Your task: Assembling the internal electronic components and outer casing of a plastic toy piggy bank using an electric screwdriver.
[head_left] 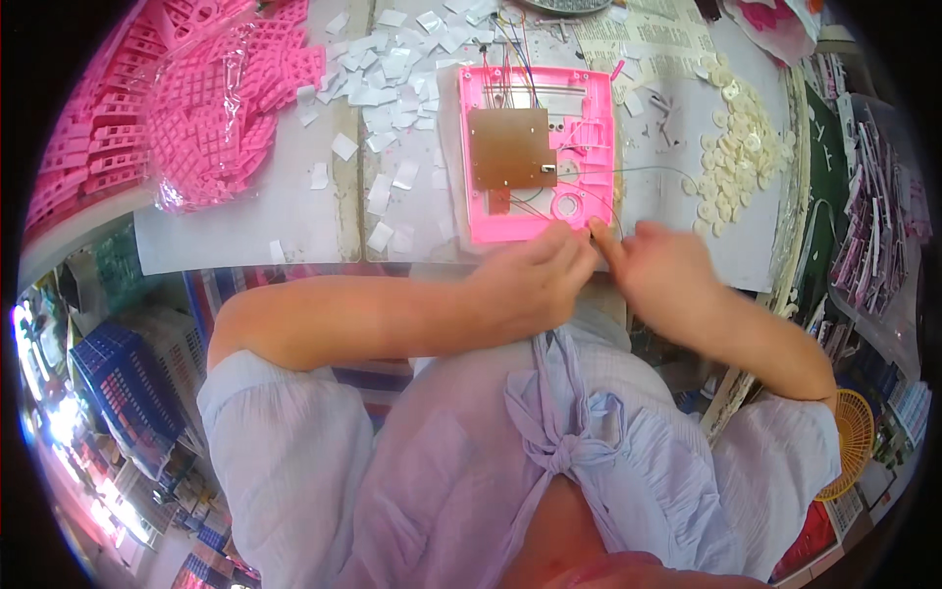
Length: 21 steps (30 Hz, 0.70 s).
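Note:
A pink plastic casing [474, 216] lies open side up on the table in front of me. Inside it sits a brown circuit board [508, 147], with thin wires running from it past the far edge. Near the casing's lower right corner is a round pink ring [567, 205]. My left hand [545, 277] is at the near edge, its fingers pinched together; what they hold is hidden. My right hand [665, 267] is slightly blurred, one finger reaching to the near right corner and the others curled. A small dark bit shows at that fingertip, too small to name.
White paper-like squares [392, 69] are scattered left of the casing. Pink lattice parts in a clear bag [211, 128] are piled at far left. Cream round pieces [734, 147] form a heap on the right. Beyond the right table edge hang bagged strips [873, 216].

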Available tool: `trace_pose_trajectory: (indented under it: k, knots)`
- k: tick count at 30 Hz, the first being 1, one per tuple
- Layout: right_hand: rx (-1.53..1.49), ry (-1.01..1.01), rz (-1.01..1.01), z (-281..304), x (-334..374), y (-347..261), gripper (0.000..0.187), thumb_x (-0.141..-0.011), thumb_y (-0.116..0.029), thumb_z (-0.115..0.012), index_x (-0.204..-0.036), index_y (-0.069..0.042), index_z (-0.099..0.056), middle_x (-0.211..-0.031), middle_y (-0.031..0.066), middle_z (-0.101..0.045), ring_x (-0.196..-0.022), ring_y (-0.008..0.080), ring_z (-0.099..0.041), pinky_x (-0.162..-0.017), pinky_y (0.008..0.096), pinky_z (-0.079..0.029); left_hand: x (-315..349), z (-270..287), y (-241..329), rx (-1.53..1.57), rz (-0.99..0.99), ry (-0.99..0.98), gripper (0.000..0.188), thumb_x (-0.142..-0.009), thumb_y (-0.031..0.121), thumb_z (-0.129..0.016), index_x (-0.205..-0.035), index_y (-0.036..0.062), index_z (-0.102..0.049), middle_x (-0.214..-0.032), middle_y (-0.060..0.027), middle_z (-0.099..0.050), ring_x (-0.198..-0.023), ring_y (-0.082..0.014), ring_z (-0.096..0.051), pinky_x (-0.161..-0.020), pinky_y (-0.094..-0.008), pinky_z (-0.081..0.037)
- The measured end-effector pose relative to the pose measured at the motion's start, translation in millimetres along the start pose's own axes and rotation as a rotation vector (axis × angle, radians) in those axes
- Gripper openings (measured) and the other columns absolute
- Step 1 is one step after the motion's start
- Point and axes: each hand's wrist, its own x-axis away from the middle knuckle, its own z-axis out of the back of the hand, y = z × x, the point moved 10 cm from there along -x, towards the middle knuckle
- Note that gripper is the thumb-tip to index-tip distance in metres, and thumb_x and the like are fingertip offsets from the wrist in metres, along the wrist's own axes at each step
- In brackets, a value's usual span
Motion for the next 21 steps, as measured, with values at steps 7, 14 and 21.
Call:
trace_pose_trajectory:
  k: [7,14,21]
  knots:
    - [-0.247,0.505,-0.274,57.0,-108.6,73.9,0.025,-0.086,-0.025,-0.065,-0.075,-0.004,-0.071,-0.073,0.0161,-0.069,-0.069,0.037,-0.067,-0.063,0.0464,-0.053,4.4,5.6,-31.5,0.435,0.23,0.197,0.019,-0.078,0.009,-0.066,-0.094,0.0009,-0.071,-0.104,-0.0102,-0.064,-0.092,-0.0249,-0.059,-0.086,-0.0399,-0.044]
    - [-0.543,0.572,-0.314,36.0,-108.1,74.5,0.017,-0.084,-0.023,-0.068,-0.089,-0.007,-0.071,-0.078,0.011,-0.069,-0.075,0.0303,-0.068,-0.065,0.0423,-0.055,40.4,-16.7,-208.3,0.581,0.9,0.426,0.015,-0.08,0.019,-0.07,-0.09,0.0075,-0.073,-0.098,-0.0074,-0.07,-0.102,-0.027,-0.063,-0.091,-0.0498,-0.039]
    - [-0.278,0.556,0.179,50.2,-92.5,22.3,0.018,-0.079,-0.013,-0.073,-0.097,-0.011,-0.073,-0.096,0.005,-0.067,-0.094,0.0254,-0.063,-0.074,0.0374,-0.056,16.4,-38.7,-230.5,0.376,0.855,0.226,0.017,-0.082,0.025,-0.073,-0.094,0.0131,-0.077,-0.102,-0.0039,-0.071,-0.103,-0.0249,-0.062,-0.093,-0.0487,-0.036]
